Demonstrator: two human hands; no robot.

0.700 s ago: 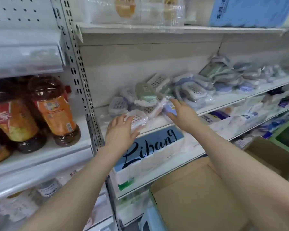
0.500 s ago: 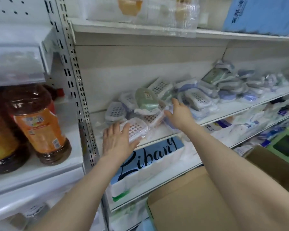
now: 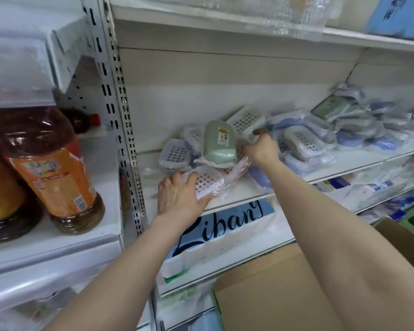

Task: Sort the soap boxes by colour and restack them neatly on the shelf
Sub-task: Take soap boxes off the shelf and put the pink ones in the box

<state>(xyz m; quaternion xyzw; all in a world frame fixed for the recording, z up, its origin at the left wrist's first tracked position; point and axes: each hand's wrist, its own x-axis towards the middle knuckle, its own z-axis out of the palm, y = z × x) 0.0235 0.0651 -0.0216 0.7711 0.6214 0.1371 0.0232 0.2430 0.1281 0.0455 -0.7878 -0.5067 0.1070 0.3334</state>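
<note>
Several bagged soap boxes lie jumbled on the white shelf. My left hand holds a pink box with a white grid lid at the shelf's front edge. Behind it a green box leans on a pink one. My right hand reaches past the green box and grips a bagged white-lidded box near the back. A purple box sits to the left, and a blue one lies under my right forearm.
More blue and purple boxes and another green box pile to the right. Large oil bottles stand on the left bay. A "Libang" pack fills the shelf below. An open cardboard carton sits lower right.
My right hand moved from the shelf's front up and back to the white-lidded box behind the green one. My left hand stayed on the pink box. The camera came closer.
</note>
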